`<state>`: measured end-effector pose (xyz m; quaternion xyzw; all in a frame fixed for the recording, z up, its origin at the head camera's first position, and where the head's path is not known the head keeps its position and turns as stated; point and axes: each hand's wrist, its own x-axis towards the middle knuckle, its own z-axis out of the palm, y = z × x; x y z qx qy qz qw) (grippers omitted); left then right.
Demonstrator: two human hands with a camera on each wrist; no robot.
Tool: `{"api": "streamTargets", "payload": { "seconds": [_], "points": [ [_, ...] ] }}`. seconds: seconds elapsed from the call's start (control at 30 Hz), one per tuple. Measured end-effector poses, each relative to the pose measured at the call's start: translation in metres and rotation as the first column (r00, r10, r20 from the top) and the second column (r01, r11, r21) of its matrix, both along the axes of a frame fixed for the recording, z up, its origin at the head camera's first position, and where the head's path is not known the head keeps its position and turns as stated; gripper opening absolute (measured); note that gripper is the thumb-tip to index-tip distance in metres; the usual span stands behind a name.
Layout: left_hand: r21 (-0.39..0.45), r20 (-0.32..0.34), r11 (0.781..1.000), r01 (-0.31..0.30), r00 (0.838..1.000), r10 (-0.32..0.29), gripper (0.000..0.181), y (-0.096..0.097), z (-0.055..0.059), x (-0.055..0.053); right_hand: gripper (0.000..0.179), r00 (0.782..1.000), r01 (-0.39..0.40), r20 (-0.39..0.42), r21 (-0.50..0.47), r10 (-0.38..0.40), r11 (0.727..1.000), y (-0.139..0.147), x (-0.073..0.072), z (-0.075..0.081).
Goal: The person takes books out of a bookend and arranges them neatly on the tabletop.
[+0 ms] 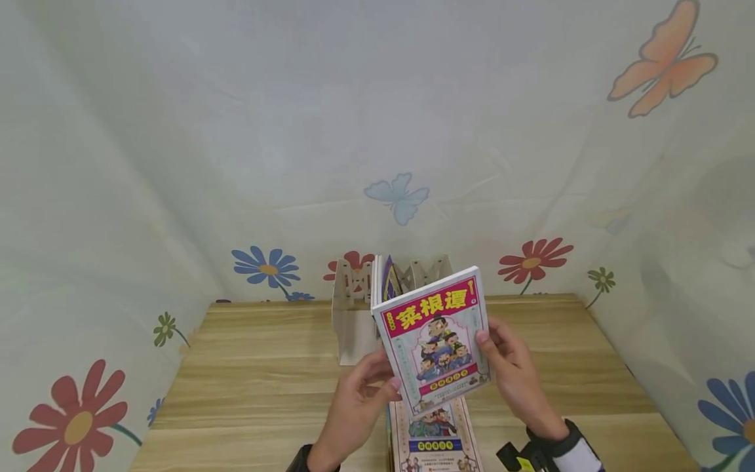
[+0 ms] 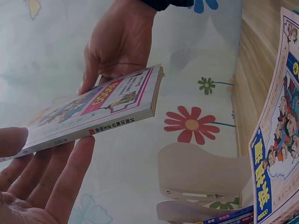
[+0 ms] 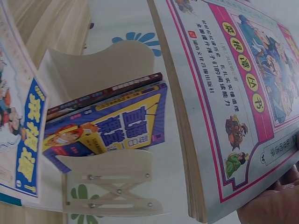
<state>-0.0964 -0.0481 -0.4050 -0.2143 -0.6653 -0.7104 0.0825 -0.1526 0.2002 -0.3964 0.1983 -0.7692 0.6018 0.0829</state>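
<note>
Held up in front of the chest-side edge of the wood-grain tabletop, gripped by both hands: a white paperback of 菜根谭, closed, with a pink title band, yellow characters and a cluster of cartoon figures on the cover. Front cover turned toward the head camera; whole book slightly tilted, upper left corner lower than upper right. At its lower left edge, the left hand, thumb on the cover and fingers beneath the spine side. At its right edge, the right hand, pinching between a thumb on the front and fingers behind.

Directly below, partly covered in the head view, a cream companion book with blue bands, lying face up with cartoon figures and yellow lettering; in the right wrist view, at the left border.

Beyond the raised paperback, on the tabletop, a pale expandable bookend with criss-cross slats. Between its panels, a purple-and-yellow book, leaning, and just beside it a dark-red-spined book.

Around both wrists, dark straps. Behind everything, a pale cloth backdrop printed with red and blue flowers, an orange butterfly and a light-blue butterfly.
</note>
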Motion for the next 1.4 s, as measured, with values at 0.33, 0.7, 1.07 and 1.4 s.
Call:
{"api": "streamTargets", "payload": {
  "seconds": [0.33, 0.7, 1.07, 1.4],
  "points": [
    [0.021, 0.06, 1.0, -0.011, 0.998, 0.01, 0.031, 0.006, -0.018, 0.0, 0.028, 0.996, 0.063, 0.07, -0.003, -0.063, 0.998, 0.003, 0.006, -0.023],
    [0.027, 0.065, 0.998, -0.053, 0.997, 0.051, 0.033, 0.005, -0.056, -0.009, 0.023, 0.987, 0.13, 0.081, 0.072, -0.136, 0.989, 0.006, 0.013, -0.041],
    [0.006, 0.2, 0.998, -0.061, 0.978, 0.059, 0.036, 0.005, -0.066, -0.007, 0.03, 0.961, 0.213, 0.158, 0.089, -0.225, 0.973, 0.005, 0.022, -0.057],
    [0.014, 0.28, 0.996, -0.087, 0.957, 0.08, 0.041, 0.009, -0.095, -0.009, 0.036, 0.933, 0.277, 0.204, 0.116, -0.296, 0.954, 0.006, 0.026, -0.08]
  ]
}}
